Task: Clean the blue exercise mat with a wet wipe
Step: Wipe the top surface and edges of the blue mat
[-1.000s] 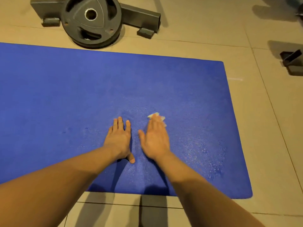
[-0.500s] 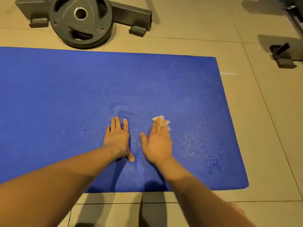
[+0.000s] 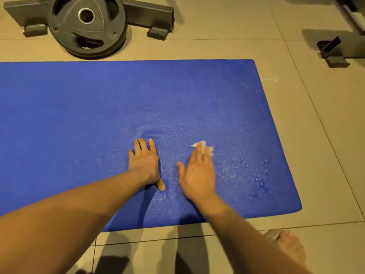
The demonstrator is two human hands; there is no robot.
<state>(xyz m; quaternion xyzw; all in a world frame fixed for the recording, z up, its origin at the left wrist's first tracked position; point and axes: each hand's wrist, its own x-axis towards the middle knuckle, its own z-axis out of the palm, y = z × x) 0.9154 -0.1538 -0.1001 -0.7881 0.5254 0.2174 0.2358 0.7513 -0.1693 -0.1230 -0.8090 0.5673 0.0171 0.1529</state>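
Observation:
The blue exercise mat (image 3: pixel 98 107) lies flat on a tiled floor and fills most of the view. My left hand (image 3: pixel 145 162) rests flat on the mat near its front edge, fingers straight. Beside it, to the right, my right hand (image 3: pixel 197 173) presses a white wet wipe (image 3: pixel 199 144) against the mat with straight fingers. Only the wipe's far end shows past the fingertips. Damp, glistening patches cover the mat to the right of the right hand.
A black weight plate (image 3: pixel 87 26) leans on a dark metal frame foot (image 3: pixel 150 12) beyond the mat's far edge. Another equipment foot (image 3: pixel 335 50) stands at the upper right. A bare foot (image 3: pixel 288 244) is on the tiles at the lower right.
My right hand has slid the wipe a little to the right across the mat. The left hand stays planted. The view has shifted, bringing the bare foot into sight.

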